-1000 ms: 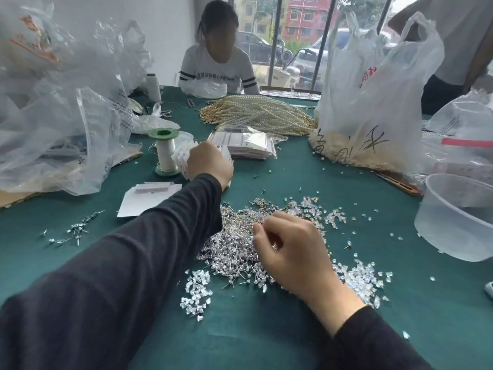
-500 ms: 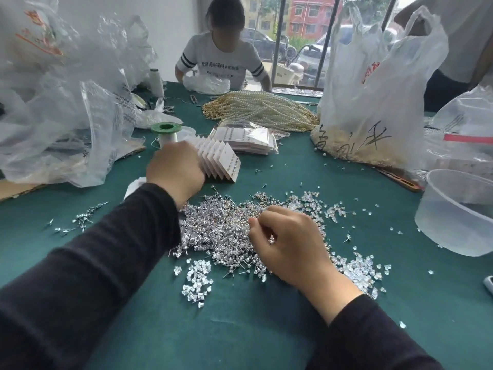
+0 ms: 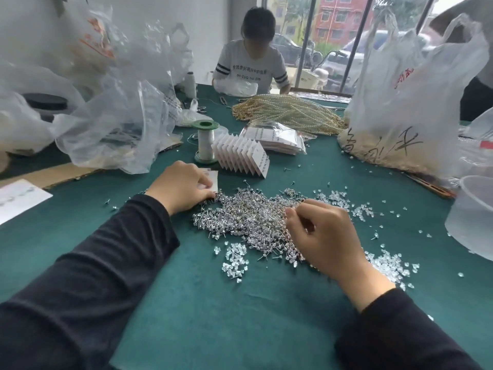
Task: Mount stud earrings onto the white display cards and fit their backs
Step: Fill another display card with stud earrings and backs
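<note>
Pulled back from the fanned cards [image 3: 241, 156], the left hand [image 3: 184, 186] pinched one white display card [image 3: 212, 180] at mid-frame, beside the stud earrings [image 3: 250, 214] heaped on the tabletop [image 3: 186, 289]. The right hand [image 3: 325, 236] lay on them, fingers curled, hold unclear.

Wearer: long dark sleeves on both arms, charcoal to near-black, matte soft fabric. Left sleeve [image 3: 93, 276] takes up the near-left of the view, loose fit, wide creases across the forearm, plain cuff ending at the wrist. Right sleeve [image 3: 400, 335] near-right, same fabric, same plain cuff, slightly bunched at the wrist. Left hand [image 3: 184, 186] and right hand [image 3: 328, 241] bare past the cuffs. Body in view: forearms and hands.
</note>
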Available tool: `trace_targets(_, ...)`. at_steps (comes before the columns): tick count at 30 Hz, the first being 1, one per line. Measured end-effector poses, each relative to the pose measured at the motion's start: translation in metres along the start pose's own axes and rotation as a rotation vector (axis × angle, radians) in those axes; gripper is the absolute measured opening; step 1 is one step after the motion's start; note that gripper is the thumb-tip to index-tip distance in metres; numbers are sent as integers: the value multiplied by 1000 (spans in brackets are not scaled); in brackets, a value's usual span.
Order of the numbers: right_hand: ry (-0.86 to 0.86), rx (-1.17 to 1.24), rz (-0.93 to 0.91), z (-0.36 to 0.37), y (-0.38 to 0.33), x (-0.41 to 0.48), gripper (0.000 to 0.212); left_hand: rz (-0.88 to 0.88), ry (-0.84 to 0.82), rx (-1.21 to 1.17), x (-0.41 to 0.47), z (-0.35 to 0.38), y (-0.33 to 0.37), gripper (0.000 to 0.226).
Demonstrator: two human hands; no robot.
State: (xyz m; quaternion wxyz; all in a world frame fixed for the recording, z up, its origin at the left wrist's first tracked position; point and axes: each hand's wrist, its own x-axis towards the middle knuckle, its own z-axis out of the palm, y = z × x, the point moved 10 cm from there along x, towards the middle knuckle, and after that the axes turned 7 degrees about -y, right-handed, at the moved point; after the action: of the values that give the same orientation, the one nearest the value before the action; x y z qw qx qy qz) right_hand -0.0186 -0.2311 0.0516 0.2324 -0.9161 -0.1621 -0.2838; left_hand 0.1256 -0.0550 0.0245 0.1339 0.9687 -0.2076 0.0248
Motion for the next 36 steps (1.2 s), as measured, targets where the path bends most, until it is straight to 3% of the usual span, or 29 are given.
trace_targets(6, 7, -9, -5, 0, -1, 0, 39, 43, 18, -79, -9, -12, 15, 22)
trace_targets(11, 102, 99, 127, -11, 12, 0, 28, 292, 532, -272, -56, -86, 80, 16)
trace_targets(13, 100, 409, 341, -9, 33, -2, 22, 279, 538, -616, -59, -91, 91, 12)
trace_targets(15, 42, 902, 601, 6, 54, -9, 33, 159, 340, -1099, -46, -62, 99, 5)
trace_targets(18, 52, 1496, 748, 11, 59, -16, 49, -31, 142, -1403, -36, -11, 115, 8)
trace_targets(20, 156, 1492, 784, -2, 73, -21, 36, 35, 56, -1318, -33, 2, 125, 8)
trace_targets(23, 266, 1109, 880, -28, 106, -36, 7, 382, -52, -528, -28, 5, 147, 34)
trace_targets(24, 251, 1014, 887, -35, 113, -39, 3, 412, -119, -297, -26, 16, 148, 48)
trace_targets(26, 202, 908, 893, -40, 120, -44, 2, 391, -241, -65, -24, 40, 143, 62)
trace_targets(28, 187, 872, 890, -39, 121, -47, 5, 385, -273, -58, -24, 50, 146, 50)
trace_targets(31, 193, 866, 860, -35, 113, -46, 11, 375, -172, -178, -19, 45, 148, 23)
trace_targets(36, 195, 1022, 937, -29, 109, -55, 13, 324, -63, -305, -20, 32, 137, 19)
